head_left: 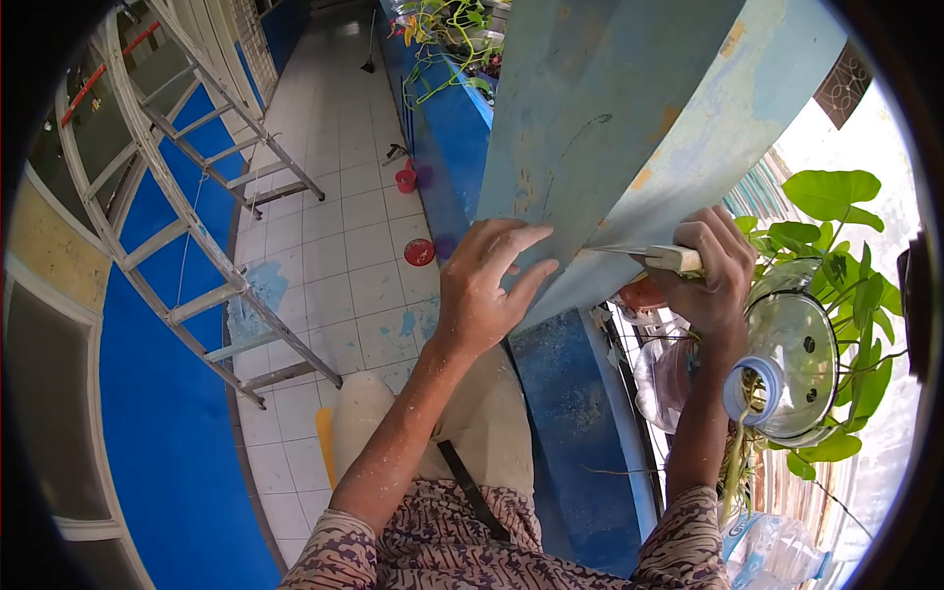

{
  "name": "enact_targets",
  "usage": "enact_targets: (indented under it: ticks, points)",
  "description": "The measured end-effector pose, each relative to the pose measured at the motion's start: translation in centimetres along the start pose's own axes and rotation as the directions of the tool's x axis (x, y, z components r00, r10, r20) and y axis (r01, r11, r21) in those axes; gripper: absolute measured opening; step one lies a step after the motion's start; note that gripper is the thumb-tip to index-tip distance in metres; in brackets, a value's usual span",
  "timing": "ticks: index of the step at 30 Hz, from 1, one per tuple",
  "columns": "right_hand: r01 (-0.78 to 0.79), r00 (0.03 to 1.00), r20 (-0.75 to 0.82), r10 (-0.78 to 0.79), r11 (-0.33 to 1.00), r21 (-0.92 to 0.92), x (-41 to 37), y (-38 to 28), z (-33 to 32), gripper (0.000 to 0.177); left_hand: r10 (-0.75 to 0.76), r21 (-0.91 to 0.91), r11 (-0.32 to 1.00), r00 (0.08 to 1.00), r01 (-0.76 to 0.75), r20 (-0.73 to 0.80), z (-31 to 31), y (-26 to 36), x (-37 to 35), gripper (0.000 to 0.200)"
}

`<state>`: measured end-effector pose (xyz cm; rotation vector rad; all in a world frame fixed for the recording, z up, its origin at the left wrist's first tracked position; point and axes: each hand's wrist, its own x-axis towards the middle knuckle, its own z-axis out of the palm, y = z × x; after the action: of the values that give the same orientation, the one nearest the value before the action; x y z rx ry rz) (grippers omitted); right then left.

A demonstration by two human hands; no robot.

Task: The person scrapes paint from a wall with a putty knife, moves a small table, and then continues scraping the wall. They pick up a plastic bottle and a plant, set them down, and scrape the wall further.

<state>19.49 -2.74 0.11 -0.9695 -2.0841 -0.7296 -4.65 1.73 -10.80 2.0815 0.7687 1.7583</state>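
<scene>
My right hand (710, 267) is closed round the handle of a scraper (629, 252), whose thin metal blade points left and meets the corner edge of the pillar (610, 128). Pale blue paint on the pillar is worn and peeling, with tan patches along the corner. My left hand (490, 283) is held just left of that corner, fingers and thumb apart, with nothing between them. White specks dot my left forearm.
An aluminium ladder (187, 231) stands on the tiled floor to the left, by a blue wall. Red containers (419, 253) sit on the paint-stained tiles. Potted plants (836, 246) and cut plastic bottles (792, 364) hang at the right. A blue ledge (565, 393) runs below the pillar.
</scene>
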Motion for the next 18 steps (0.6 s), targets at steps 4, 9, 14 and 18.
enact_targets:
  ticks: [4,9,14,18]
  points:
    - [0.032,0.998,0.054,-0.034,0.999,0.03,-0.9,-0.2,1.2,0.038,0.044,-0.027,0.999,0.99,-0.04,0.132,-0.1,-0.7,0.2,0.036]
    - [0.007,0.998,0.056,-0.012,0.997,0.077,-0.6,-0.2,0.8,0.036,-0.1,-0.124,0.986,0.988,0.114,0.115,-0.6,-0.8,-1.1,0.028]
    - [0.02,0.987,0.159,-0.028,0.999,0.05,-1.1,-0.7,1.6,0.036,-0.249,-0.136,0.956,0.965,0.258,0.078,-0.9,-1.0,-1.9,0.025]
    - [-0.087,0.993,0.094,0.075,0.987,0.136,-2.0,-0.7,2.4,0.034,-0.321,-0.146,0.933,0.944,0.328,0.073,-2.1,-1.2,-3.6,0.023]
